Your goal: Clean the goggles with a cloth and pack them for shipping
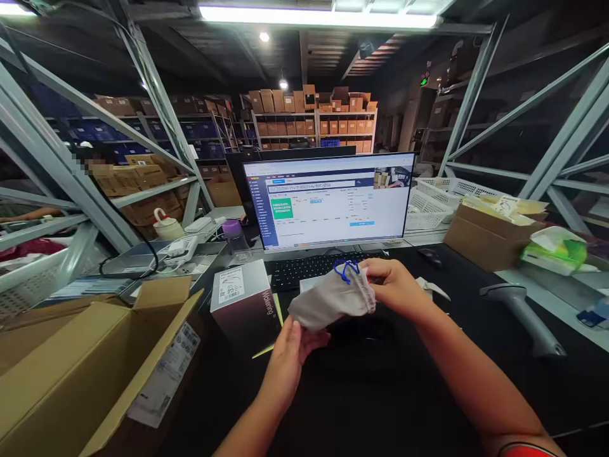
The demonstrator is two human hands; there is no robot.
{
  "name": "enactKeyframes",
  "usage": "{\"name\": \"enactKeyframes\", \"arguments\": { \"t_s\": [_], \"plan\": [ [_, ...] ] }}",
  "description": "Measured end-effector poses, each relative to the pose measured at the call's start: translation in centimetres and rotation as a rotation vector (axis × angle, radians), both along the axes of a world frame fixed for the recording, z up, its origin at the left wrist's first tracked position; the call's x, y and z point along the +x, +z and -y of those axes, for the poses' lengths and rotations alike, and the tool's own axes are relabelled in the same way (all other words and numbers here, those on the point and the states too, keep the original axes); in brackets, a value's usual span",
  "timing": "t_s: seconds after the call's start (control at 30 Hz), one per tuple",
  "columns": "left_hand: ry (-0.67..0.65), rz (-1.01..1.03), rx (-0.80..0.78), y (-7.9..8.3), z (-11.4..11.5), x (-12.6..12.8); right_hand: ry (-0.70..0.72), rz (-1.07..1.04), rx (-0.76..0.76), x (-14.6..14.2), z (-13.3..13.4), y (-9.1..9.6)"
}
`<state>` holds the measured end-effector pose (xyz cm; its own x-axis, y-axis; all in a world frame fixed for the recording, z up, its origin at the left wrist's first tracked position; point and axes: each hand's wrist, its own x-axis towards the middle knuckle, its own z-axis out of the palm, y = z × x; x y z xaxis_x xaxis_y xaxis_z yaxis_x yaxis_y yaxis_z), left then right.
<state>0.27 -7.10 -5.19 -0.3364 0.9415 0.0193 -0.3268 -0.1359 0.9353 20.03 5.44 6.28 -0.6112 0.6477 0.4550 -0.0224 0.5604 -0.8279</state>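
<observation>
A grey drawstring pouch (328, 301) with a blue cord is held above the black desk, in front of the keyboard (304, 270). My left hand (295, 346) grips its lower left end, thumb on top and fingers underneath. At the upper right, my right hand (392, 282) is closed on the gathered mouth of the pouch, where a bit of red shows by the fingertips. What the pouch contains is hidden. Left of the pouch stands a dark box with a white labelled top (245, 304), marked "Wakening", with a yellow sheet edge beside it.
An open cardboard box (109, 362) fills the near left. A lit monitor (328, 203) stands behind the keyboard. On the right are a mouse (431, 256), a barcode scanner (523, 314), a tissue pack (554, 251) and a carton (495, 235). Another person is partly visible far left.
</observation>
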Motion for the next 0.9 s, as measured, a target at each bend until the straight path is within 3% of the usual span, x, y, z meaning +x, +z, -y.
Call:
{"name": "enactKeyframes", "arguments": {
  "t_s": [0.17, 0.27, 0.37, 0.53, 0.63, 0.7, 0.8, 0.9],
  "plan": [
    [0.155, -0.083, -0.013, 0.6, -0.1, -0.6, 0.111, -0.093, -0.293, -0.6, 0.1, -0.5],
    [0.253, -0.189, -0.011, 0.6, 0.4, -1.3, 0.057, -0.138, -0.443, 0.6, -0.5, -1.2],
    [0.368, -0.33, 0.001, 1.4, 1.3, -1.8, -0.066, -0.158, -0.498, 3.3, -1.6, -2.2],
    [0.572, -1.023, 0.126, 3.0, 2.9, -2.4, -0.273, -0.294, -0.561, 7.4, -3.6, -4.3],
    [0.726, -1.408, 0.197, 2.1, 4.1, -2.9, -0.346, -0.426, -0.567, 7.8, -4.3, -5.7],
    [0.72, -1.653, 0.046, 0.8, 5.2, -3.4, -0.359, -0.486, -0.569, 7.4, -4.4, -6.6],
    [0.574, -1.859, -0.239, -0.8, 6.5, -3.9, -0.342, -0.526, -0.585, 6.6, -3.8, -7.5],
    [0.555, -1.893, -0.176, -1.0, 6.7, -3.8, -0.328, -0.552, -0.594, 6.0, -3.0, -7.6]
  ]
}}
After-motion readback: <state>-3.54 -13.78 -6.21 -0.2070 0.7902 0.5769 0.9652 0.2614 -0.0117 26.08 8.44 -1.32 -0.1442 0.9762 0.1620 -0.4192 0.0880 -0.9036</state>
